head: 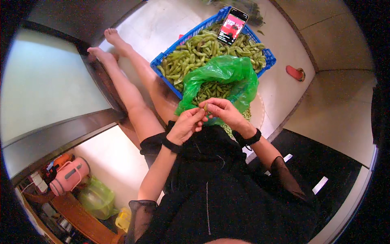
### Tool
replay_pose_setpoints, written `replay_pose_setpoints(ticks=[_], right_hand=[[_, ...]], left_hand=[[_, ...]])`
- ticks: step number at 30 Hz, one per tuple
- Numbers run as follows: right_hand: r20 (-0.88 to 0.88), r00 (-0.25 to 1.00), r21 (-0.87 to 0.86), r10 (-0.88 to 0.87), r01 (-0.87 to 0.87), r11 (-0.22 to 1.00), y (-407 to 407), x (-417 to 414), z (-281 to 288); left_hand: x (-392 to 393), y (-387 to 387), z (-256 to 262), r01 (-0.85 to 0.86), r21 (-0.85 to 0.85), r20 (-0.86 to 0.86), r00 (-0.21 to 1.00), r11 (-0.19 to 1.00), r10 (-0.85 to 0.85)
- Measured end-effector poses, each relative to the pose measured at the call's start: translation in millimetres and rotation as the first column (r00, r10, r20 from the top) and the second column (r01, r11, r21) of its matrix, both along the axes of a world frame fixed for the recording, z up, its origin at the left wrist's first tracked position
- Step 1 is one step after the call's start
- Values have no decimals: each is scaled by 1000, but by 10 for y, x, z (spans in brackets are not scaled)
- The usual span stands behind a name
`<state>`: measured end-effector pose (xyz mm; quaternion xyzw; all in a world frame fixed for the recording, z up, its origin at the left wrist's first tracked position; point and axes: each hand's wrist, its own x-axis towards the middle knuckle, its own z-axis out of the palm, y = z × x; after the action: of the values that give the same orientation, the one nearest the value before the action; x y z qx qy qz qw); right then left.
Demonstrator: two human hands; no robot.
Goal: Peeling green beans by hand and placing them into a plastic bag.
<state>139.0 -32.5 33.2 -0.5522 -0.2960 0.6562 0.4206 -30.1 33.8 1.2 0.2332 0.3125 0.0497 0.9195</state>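
Observation:
My left hand (189, 122) and my right hand (223, 112) meet over my lap, fingertips pinching one small green bean pod (206, 107) between them. Most of that pod is hidden by the fingers. Just beyond them a green plastic bag (222, 69) gapes, with more pods (213, 91) inside it. The bag leans on a blue plastic basket (167, 80) heaped with bean pods (195, 55). Below my right wrist, shelled beans (228, 130) show in a pale round dish (259, 109), partly covered by the bag and my arm.
A lit smartphone (233, 26) rests propped on the basket's far side. Behind it lies a clear plastic bag (254, 13). One red slipper (295, 73) is on the floor at right. At lower left are a pink vacuum flask (70, 176), a light-green bag (98, 198) and a yellow container (123, 219).

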Motion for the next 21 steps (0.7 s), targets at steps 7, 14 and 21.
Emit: replay_pose_setpoints(ticks=[7,14,21], right_hand=[[-271,949,53,-160,181,982,-58,-95,-128],[-295,901,-1,-318,332,943,-65,-263,-125],[-232,893,-3,-386,396,918,-37,-367,-44]], left_hand=[[70,-20,26,29,110,1,1000,993,-29],[137,-181,54,-207,-35,24,978,978,208],[151,-229,30,-281,-31,2,960,959,282]])
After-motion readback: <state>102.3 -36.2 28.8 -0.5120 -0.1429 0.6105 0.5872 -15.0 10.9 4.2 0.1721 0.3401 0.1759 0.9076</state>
